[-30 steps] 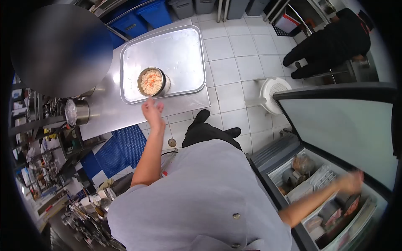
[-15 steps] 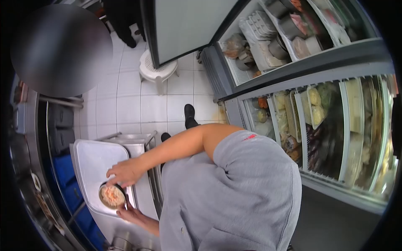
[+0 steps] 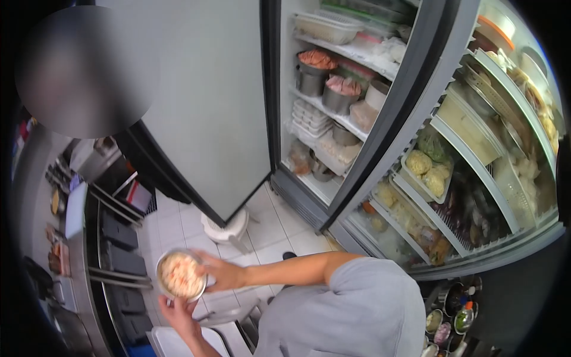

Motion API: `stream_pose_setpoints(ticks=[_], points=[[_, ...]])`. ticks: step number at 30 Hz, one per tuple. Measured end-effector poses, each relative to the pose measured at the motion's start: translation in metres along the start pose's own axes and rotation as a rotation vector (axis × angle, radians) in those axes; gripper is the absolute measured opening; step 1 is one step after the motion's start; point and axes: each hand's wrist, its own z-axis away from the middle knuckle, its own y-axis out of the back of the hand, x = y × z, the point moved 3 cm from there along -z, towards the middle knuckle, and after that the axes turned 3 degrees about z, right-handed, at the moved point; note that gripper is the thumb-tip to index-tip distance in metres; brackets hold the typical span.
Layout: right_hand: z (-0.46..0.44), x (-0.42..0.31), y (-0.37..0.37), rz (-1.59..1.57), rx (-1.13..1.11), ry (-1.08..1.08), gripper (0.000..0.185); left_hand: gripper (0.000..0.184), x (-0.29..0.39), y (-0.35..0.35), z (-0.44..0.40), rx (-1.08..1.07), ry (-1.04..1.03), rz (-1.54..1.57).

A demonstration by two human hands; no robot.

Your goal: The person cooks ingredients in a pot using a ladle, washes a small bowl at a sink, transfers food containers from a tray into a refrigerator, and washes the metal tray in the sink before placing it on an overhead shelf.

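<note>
Both my hands hold a round metal container [image 3: 181, 275], filled with pale chunks and some orange-red bits. My right hand [image 3: 221, 272] grips its right side, with the arm stretched across from the right. My left hand [image 3: 180, 315] is on the lower rim, its fingers curled against the wall. The container is off the surface, above and beyond a metal tray [image 3: 184, 342] whose edge shows at the bottom. To the right stands an open fridge section [image 3: 333, 95], with metal pots and an egg tray on its shelves.
The fridge's open door [image 3: 196, 101] stands upright at centre left. A white stool [image 3: 229, 229] is under its lower corner on the tiled floor [image 3: 279, 223]. Another fridge section [image 3: 464, 166] with baskets of food is at the right. Grey bins [image 3: 128, 262] line the left.
The view has swung toward the fridge. My right hand has left the fridge and taken hold of the container together with my left hand, and the container has been lifted off the tray.
</note>
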Motion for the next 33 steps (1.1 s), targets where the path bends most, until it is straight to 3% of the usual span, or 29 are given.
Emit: stream_pose_setpoints(ticks=[2, 5, 8, 10, 12, 14, 16, 18, 22, 25, 30, 32, 33], points=[[-0.014, 0.005, 0.076, 0.270, 0.253, 0.064, 0.058, 0.025, 0.017, -0.075, -0.029, -0.249, -0.095, -0.010], [-0.035, -0.024, 0.202, 0.467, 0.490, 0.004, 0.055, 0.027, 0.061, -0.193, -0.028, -0.559, -0.157, 0.067], [-0.051, -0.047, 0.310, 0.544, 0.783, -0.013, 0.054, 0.035, 0.061, -0.260, -0.022, -0.859, -0.332, 0.053], [-0.064, -0.088, 0.374, 0.952, 0.924, 0.023, 0.052, 0.036, 0.047, -0.279, -0.015, -0.967, -0.195, 0.109], [-0.077, -0.105, 0.432, 1.045, 1.061, -0.096, 0.052, 0.037, 0.025, -0.283, -0.019, -0.994, -0.094, 0.087], [-0.088, -0.102, 0.493, 1.146, 1.175, -0.082, 0.054, 0.037, 0.002, -0.277, -0.023, -1.013, 0.018, 0.060], [-0.091, -0.085, 0.550, 1.409, 1.221, -0.164, 0.064, 0.032, -0.017, -0.263, -0.027, -0.919, 0.037, 0.018], [-0.092, -0.067, 0.587, 1.457, 1.302, -0.593, 0.071, 0.031, -0.035, -0.241, -0.033, -0.871, 0.065, -0.003], [-0.099, -0.041, 0.625, 1.483, 1.403, -0.709, 0.079, 0.029, -0.079, -0.180, -0.042, -0.690, 0.195, -0.035], [-0.097, -0.038, 0.628, 1.551, 1.416, -0.830, 0.096, 0.028, -0.096, -0.126, -0.034, -0.517, 0.279, -0.026], [-0.089, -0.046, 0.606, 1.516, 1.387, -0.663, 0.108, 0.033, -0.104, -0.037, -0.028, -0.187, 0.237, 0.020], [-0.083, -0.034, 0.613, 1.753, 1.262, -0.285, 0.116, 0.036, -0.092, -0.003, -0.019, -0.064, 0.159, 0.024], [-0.083, -0.029, 0.611, 1.755, 1.304, -0.441, 0.121, 0.035, -0.078, 0.011, -0.011, 0.016, 0.130, 0.020]])
